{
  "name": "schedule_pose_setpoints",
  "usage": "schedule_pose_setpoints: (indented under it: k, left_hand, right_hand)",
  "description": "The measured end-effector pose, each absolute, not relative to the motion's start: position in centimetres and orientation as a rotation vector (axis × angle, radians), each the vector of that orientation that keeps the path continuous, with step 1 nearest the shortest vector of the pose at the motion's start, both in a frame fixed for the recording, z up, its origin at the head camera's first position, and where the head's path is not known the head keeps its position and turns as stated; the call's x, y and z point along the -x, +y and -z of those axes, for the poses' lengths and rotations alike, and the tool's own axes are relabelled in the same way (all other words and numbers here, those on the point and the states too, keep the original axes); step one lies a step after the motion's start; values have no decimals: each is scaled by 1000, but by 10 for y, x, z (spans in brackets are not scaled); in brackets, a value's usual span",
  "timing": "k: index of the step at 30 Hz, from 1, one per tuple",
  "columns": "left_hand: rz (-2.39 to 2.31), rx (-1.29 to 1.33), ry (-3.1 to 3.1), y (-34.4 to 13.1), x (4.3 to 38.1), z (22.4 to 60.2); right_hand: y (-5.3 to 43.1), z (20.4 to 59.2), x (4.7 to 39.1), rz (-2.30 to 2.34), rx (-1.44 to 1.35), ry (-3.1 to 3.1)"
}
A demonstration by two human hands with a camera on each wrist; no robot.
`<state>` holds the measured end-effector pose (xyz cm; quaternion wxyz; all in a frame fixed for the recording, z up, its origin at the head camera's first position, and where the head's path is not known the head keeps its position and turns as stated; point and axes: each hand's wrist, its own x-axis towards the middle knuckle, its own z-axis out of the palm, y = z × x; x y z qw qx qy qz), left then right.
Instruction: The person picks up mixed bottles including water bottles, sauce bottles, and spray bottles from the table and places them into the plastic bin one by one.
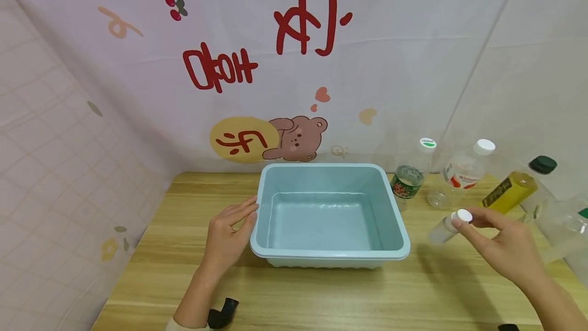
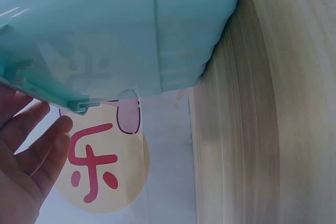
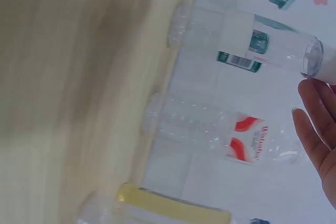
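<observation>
My left hand (image 1: 229, 234) touches the left rim of a light blue plastic basin (image 1: 331, 255) with its fingers loosely extended. In the left wrist view, the fingertips (image 2: 63, 124) are right at the basin's rim. On the basin's right, my right hand (image 1: 507, 246) pinches a small clear bottle (image 1: 442, 232) by its white cap (image 1: 464, 215), between thumb and fingers. This bottle leans, its base toward the basin. In the right wrist view the small bottle (image 3: 286, 45) overlaps a larger bottle behind it.
Behind the right hand stand a green-labelled bottle (image 1: 407, 182), a clear bottle with a red-and-white label (image 1: 461, 175) and a yellow-filled bottle (image 1: 511, 190). Another clear bottle (image 1: 562, 223) is at the far right. A printed cloth (image 1: 395, 65) hangs behind the wooden table (image 1: 193, 203).
</observation>
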<state>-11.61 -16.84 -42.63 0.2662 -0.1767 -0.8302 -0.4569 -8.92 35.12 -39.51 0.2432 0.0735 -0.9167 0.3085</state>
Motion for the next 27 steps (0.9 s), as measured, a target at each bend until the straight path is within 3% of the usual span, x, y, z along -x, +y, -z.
schedule_pose_setpoints:
  k: [27]
  left_hand:
    - [1266,461,-2243,-168,116,428]
  right_hand:
    - [330,348,109,-764,-431,-2292]
